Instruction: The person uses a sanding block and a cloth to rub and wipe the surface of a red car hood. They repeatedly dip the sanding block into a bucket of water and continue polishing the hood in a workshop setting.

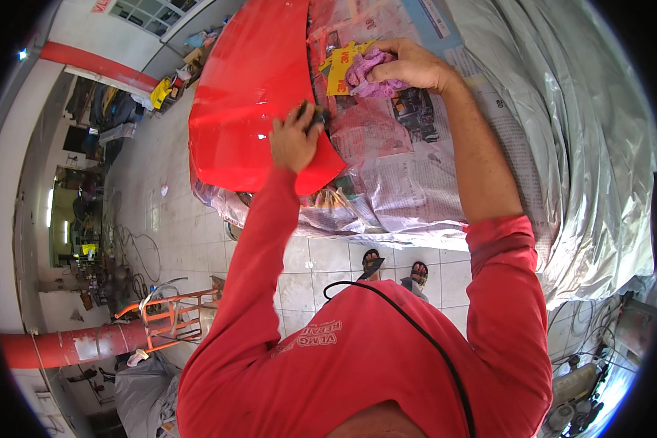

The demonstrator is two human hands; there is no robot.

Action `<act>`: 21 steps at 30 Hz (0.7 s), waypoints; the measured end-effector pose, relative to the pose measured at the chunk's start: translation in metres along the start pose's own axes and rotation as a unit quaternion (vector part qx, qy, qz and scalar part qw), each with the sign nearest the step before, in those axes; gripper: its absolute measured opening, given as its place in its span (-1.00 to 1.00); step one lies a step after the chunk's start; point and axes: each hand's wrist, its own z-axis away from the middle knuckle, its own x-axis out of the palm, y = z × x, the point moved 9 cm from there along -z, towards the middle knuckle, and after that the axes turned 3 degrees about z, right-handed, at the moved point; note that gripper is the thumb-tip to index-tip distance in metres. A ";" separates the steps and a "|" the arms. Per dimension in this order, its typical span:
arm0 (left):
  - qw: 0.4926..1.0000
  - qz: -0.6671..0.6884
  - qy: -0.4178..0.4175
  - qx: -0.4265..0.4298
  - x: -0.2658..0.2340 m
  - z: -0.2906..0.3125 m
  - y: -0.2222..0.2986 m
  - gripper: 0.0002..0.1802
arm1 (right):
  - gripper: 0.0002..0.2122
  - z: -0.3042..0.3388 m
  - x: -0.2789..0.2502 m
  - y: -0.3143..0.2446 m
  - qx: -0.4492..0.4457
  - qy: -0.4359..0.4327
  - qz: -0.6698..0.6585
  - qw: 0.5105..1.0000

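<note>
A glossy red car body panel, probably a hood, spreads out in front of me. My left hand is over its right edge, with fingers bent round a small dark block that they partly hide. My right hand grips a crumpled pink cloth over the newspaper-covered area beside the panel. Against the cloth is a yellow printed sheet; whether my fingers hold it too, I cannot tell.
Newspaper masking borders the panel, and silvery plastic sheeting drapes the right side. An orange hand truck stands at lower left by a red pillar. Cables lie on the tiled floor.
</note>
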 end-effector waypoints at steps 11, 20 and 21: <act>0.999 -0.010 0.029 -0.024 0.004 0.017 -0.025 -0.39 | -0.54 -0.002 0.004 -0.003 -0.016 -0.035 -0.018 0.999; 0.999 -0.001 0.048 -0.017 -0.012 0.075 -0.056 -0.46 | -0.49 0.001 -0.013 0.026 0.031 0.009 -0.035 0.999; 0.995 -0.036 0.038 -0.083 -0.010 0.064 -0.104 -0.45 | -0.49 -0.001 -0.001 0.021 0.029 -0.014 -0.046 0.998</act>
